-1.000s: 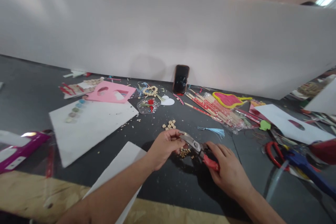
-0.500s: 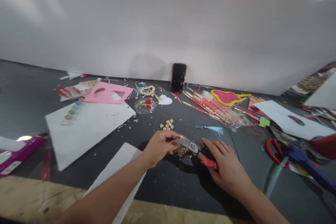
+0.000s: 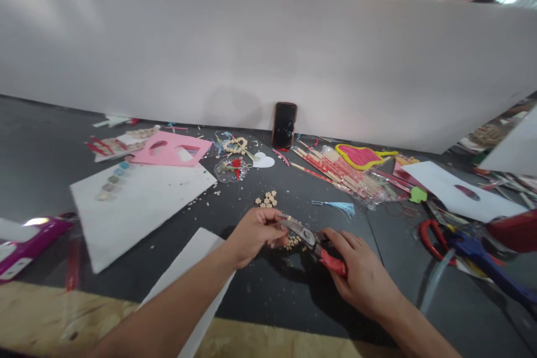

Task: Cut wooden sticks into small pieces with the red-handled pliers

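Observation:
My right hand (image 3: 363, 274) is wrapped round the red handle of a pair of pruning shears (image 3: 308, 236), whose grey jaws point left. The tips of the jaws reach my left hand (image 3: 258, 238). Thumb and fingers of that hand are pinched together there, and a small pale piece shows at the tips, too small to name. Beneath the jaws lies a little heap of small wooden beads (image 3: 292, 242). Just beyond my left hand is a group of flower-shaped wooden beads (image 3: 267, 199). A light blue tassel (image 3: 339, 206) lies past the shears.
A phone (image 3: 284, 125) leans on the white partition (image 3: 168, 50). Wrapped red-and-wood sticks (image 3: 335, 170) and a pink-yellow fan shape (image 3: 361, 156) lie right of it. Scissors (image 3: 436, 240) and a blue-handled tool (image 3: 490, 263) lie far right. White boards (image 3: 126, 224) and a purple tool (image 3: 33, 246) are left.
The jaws of the shears look closer together at my left fingertips. Both hands stay in nearly the same place; the view has shifted slightly.

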Available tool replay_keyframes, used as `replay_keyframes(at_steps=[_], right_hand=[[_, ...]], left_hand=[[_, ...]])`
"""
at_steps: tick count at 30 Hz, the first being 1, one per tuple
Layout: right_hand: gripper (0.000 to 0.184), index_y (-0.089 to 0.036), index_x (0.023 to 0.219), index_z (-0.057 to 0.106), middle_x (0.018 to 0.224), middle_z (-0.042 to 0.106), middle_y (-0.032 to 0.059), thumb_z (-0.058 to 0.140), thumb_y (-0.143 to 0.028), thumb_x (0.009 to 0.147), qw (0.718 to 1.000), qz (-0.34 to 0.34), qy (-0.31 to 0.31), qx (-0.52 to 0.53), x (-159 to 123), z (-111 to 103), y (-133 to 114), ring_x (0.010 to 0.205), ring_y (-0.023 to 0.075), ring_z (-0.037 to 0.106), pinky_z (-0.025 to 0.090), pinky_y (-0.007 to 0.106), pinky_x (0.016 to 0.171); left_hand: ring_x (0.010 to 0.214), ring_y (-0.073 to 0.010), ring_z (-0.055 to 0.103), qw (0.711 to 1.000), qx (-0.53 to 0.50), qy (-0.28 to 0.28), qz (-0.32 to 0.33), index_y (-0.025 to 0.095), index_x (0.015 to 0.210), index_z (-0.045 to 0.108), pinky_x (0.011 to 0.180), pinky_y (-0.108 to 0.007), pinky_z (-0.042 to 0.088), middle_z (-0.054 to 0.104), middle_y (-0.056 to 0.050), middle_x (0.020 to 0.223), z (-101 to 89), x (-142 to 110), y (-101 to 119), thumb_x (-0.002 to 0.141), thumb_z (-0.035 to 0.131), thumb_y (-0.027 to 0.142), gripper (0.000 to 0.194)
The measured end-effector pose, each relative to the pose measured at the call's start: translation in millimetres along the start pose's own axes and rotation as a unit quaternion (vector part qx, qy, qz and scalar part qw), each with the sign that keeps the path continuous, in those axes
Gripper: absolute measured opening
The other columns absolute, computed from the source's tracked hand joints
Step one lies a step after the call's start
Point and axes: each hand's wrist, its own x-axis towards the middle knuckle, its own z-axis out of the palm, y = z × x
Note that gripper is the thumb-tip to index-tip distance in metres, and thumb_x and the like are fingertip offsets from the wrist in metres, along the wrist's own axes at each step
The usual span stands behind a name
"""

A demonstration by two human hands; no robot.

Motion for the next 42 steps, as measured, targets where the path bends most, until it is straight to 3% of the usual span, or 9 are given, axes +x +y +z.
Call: replay_keyframes(at_steps=[8, 12, 19, 29, 42], right_hand=[[0.051, -0.017, 0.118, 0.045, 0.107, 0.057, 0.0114, 0.048, -0.016, 0.068, 0.999, 0.009, 0.031, -0.022, 3.0, 7.5, 5.1, 0.094, 0.0244, 0.053, 0.042, 0.039, 0.081], [0.055, -0.018, 0.122, 0.043, 0.108, 0.057, 0.0113, 0.049, -0.015, 0.067, 0.999, 0.008, 0.042, -0.029, 4.5, 7.7, 6.6, 0.096, 0.0252, 0.052, 0.04, 0.04, 0.083], [0.057, -0.019, 0.127, 0.039, 0.115, 0.054, 0.0111, 0.048, -0.016, 0.071, 1.0, 0.002, 0.014, -0.009, 3.2, 4.8, 7.5, 0.103, 0.0248, 0.049, 0.037, 0.041, 0.086], [0.053, -0.018, 0.122, 0.043, 0.111, 0.056, 0.0108, 0.048, -0.015, 0.069, 1.0, -0.01, -0.008, 0.019, 1.5, 0.8, 4.1, 0.099, 0.0238, 0.05, 0.038, 0.04, 0.085], [0.046, -0.017, 0.117, 0.043, 0.106, 0.057, 0.0106, 0.046, -0.016, 0.071, 1.0, 0.013, 0.003, -0.007, 0.4, 4.0, 1.3, 0.094, 0.0234, 0.052, 0.039, 0.038, 0.081]], left_hand=[[0.044, -0.0047, 0.04, 0.999, 0.0, 0.04, 0.032, 0.012, 0.077, 0.061, 0.045, -0.019, 0.027, 0.058, 0.0, 0.058, 1.2, 5.6, -9.9, 0.067, 0.066, 0.028, 0.02], [0.045, -0.0047, 0.039, 0.997, 0.022, 0.05, 0.046, 0.012, 0.073, 0.06, 0.045, -0.019, 0.027, 0.058, 0.0, 0.058, 0.4, 5.8, -11.2, 0.068, 0.064, 0.025, 0.015], [0.044, -0.0048, 0.038, 0.997, 0.053, 0.041, 0.035, 0.01, 0.077, 0.066, 0.045, -0.02, 0.027, 0.059, -0.001, 0.056, -1.7, 5.5, -7.8, 0.069, 0.061, 0.022, 0.016], [0.041, -0.0041, 0.038, 1.0, -0.009, -0.004, -0.028, 0.01, 0.068, 0.064, 0.043, -0.02, 0.023, 0.056, -0.001, 0.049, -2.1, 0.8, -0.8, 0.062, 0.07, 0.027, 0.019], [0.042, -0.0035, 0.036, 1.0, -0.011, 0.017, 0.021, 0.009, 0.072, 0.061, 0.044, -0.019, 0.026, 0.058, -0.001, 0.054, 1.7, 1.9, -4.6, 0.068, 0.065, 0.025, 0.016]])
